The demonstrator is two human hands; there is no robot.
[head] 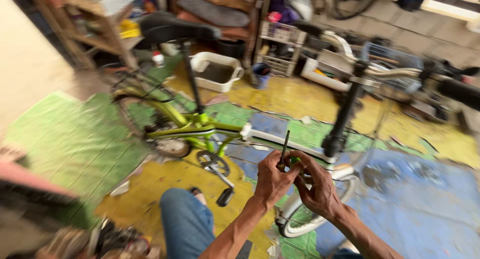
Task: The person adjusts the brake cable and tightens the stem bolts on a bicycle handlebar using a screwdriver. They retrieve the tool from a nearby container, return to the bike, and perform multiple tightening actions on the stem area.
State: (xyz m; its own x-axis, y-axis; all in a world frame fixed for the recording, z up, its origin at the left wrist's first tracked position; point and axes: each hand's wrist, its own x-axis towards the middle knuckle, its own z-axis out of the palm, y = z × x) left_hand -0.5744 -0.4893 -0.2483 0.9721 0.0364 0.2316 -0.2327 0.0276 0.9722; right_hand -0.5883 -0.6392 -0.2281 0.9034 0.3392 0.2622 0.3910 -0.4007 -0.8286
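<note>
- Nearest the camera, a knee in blue denim [186, 220] juts up at the bottom edge, just left of the two forearms.
- The left hand [271, 180] is clenched around the handle of a screwdriver [284, 148], its dark shaft standing nearly upright above the knuckles.
- The right hand [317, 186] touches the left, fingers curled in at the same handle; whether it grips the tool or only steadies it cannot be told.
- Directly behind the hands runs the frame [210, 128] of a lime-green folding bicycle; its front wheel [305, 216] sits under the right wrist.
- A black pedal [225, 197] and crank hang just left of the hands, near the knee.
- The black handlebar stem [344, 118] rises to the right of the tool, the saddle [175, 29] on its post to the left.
- Open painted floor [425, 199], blue and green, lies to the right; green floor to the left.
- Farther back stand a white tub [217, 71], a wire shelf [280, 46] and a wooden bench [95, 24], closing off the far edge.
</note>
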